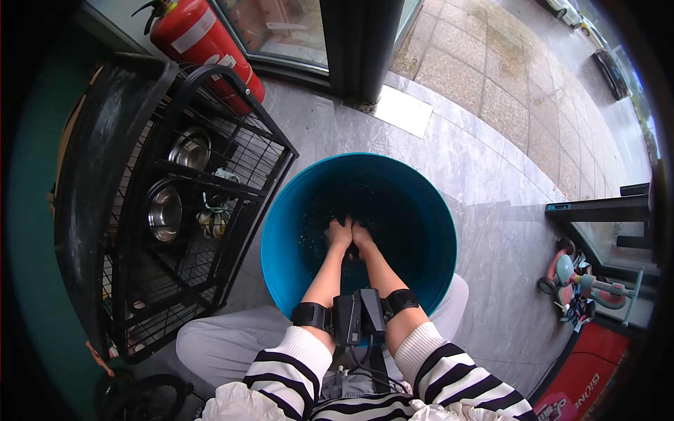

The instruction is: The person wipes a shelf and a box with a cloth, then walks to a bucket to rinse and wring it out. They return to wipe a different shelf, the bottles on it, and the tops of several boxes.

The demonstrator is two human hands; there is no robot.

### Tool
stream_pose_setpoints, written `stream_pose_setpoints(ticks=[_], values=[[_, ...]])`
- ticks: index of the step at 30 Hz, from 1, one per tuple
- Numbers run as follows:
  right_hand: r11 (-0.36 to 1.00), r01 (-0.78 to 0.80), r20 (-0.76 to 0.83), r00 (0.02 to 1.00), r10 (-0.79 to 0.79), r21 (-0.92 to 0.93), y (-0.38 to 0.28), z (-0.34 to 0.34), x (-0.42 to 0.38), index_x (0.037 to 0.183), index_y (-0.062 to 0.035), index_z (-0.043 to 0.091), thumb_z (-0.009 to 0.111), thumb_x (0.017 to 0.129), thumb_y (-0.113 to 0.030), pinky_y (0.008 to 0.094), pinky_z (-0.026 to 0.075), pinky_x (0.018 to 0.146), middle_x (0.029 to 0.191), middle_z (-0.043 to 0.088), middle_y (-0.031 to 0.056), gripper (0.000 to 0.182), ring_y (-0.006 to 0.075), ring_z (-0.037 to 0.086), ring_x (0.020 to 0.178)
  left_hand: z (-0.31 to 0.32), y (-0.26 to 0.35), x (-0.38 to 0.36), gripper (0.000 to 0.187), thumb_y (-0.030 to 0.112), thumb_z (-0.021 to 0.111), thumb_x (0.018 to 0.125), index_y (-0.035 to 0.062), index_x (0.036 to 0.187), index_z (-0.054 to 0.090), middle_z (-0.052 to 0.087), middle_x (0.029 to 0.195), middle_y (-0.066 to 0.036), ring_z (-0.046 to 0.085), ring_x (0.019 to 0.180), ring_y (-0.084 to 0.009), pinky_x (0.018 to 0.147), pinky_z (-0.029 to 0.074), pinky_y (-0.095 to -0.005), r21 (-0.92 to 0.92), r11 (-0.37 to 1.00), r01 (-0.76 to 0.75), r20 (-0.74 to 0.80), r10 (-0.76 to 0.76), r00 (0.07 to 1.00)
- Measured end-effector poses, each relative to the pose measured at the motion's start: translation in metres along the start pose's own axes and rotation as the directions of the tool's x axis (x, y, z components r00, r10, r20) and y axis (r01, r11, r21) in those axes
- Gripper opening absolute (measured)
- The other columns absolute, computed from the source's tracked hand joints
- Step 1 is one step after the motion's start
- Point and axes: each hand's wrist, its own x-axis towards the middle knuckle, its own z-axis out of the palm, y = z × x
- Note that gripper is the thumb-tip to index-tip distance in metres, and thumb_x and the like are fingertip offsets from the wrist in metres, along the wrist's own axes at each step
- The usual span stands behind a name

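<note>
A large blue tub [275,238] stands on the floor between my knees, with dark water [393,210] and small pale bubbles inside. Both arms reach down into it. My left hand [340,233] and my right hand [362,237] are close together, side by side, low in the tub. Their fingers curl inward and look closed, partly lost in the dark. Something dark seems to lie at the fingers, but its kind does not show. Black devices [358,316] are strapped to both forearms below the striped sleeves.
On the left is a black wire rack [232,175] with metal bowls [165,214]. A red fire extinguisher [210,52] stands behind it. A doorway opens onto wet paving [484,77] at upper right. A child's scooter [590,284] and a red box [583,375] are at right.
</note>
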Motion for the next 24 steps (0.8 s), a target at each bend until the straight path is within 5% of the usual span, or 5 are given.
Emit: stream_pose_setpoints(ticks=[4, 14, 19, 23, 24], values=[[0.921, 0.13, -0.3, 0.921, -0.249, -0.366, 0.004, -0.002, 0.0, 0.093, 0.0019, 0.055, 0.038, 0.073, -0.041, 0.0395, 0.042, 0.073, 0.097, 0.052, 0.0218, 0.05, 0.0341, 0.053, 0.087, -0.007, 0.008, -0.008, 0.043, 0.035, 0.052, 0.069, 0.0018, 0.095, 0.054, 0.05, 0.097, -0.025, 0.049, 0.091, -0.0364, 0.08, 0.039, -0.0389, 0.183, 0.98, -0.076, -0.049, 0.086, 0.995], [0.799, 0.204, -0.309, 0.846, -0.434, -0.565, -0.007, -0.009, -0.027, 0.083, -0.0018, 0.059, 0.045, 0.07, -0.037, 0.0397, 0.041, 0.076, 0.09, 0.054, 0.0223, 0.041, 0.0344, 0.052, 0.087, -0.006, -0.004, 0.005, 0.051, 0.037, 0.046, 0.071, -0.0057, 0.097, 0.051, 0.046, 0.104, -0.026, 0.044, 0.1, -0.0338, 0.085, 0.036, -0.0355, 0.318, 0.947, -0.051, 0.061, 0.033, 0.998], [0.741, 0.229, -0.319, 0.794, -0.518, -0.632, -0.009, -0.015, -0.029, 0.084, -0.0012, 0.058, 0.045, 0.071, -0.034, 0.0389, 0.043, 0.071, 0.088, 0.056, 0.02, 0.038, 0.0347, 0.054, 0.082, -0.006, -0.019, 0.025, 0.065, 0.052, 0.032, 0.074, -0.0003, 0.111, 0.043, 0.039, 0.116, -0.02, 0.043, 0.104, -0.0276, 0.076, 0.042, -0.0338, 0.549, 0.833, 0.067, 0.29, -0.266, 0.919], [0.756, 0.315, -0.313, 0.769, -0.558, -0.574, 0.007, -0.012, 0.02, 0.088, -0.0006, 0.057, 0.042, 0.073, -0.036, 0.0391, 0.041, 0.075, 0.091, 0.054, 0.0217, 0.042, 0.0361, 0.051, 0.087, -0.005, -0.019, 0.021, 0.066, 0.057, 0.027, 0.074, 0.0056, 0.112, 0.043, 0.046, 0.11, -0.015, 0.049, 0.092, -0.0244, 0.058, 0.046, -0.0358, 0.31, 0.928, 0.206, 0.28, -0.297, 0.913], [0.765, 0.382, -0.234, 0.797, -0.556, -0.519, 0.011, -0.011, 0.029, 0.09, -0.0003, 0.056, 0.041, 0.073, -0.038, 0.0386, 0.038, 0.079, 0.094, 0.052, 0.0242, 0.044, 0.0371, 0.048, 0.091, -0.002, -0.018, 0.025, 0.065, 0.058, 0.026, 0.074, 0.0075, 0.112, 0.043, 0.048, 0.103, -0.013, 0.049, 0.085, -0.0227, 0.052, 0.043, -0.0343, 0.087, 0.928, 0.361, 0.369, -0.367, 0.854]])
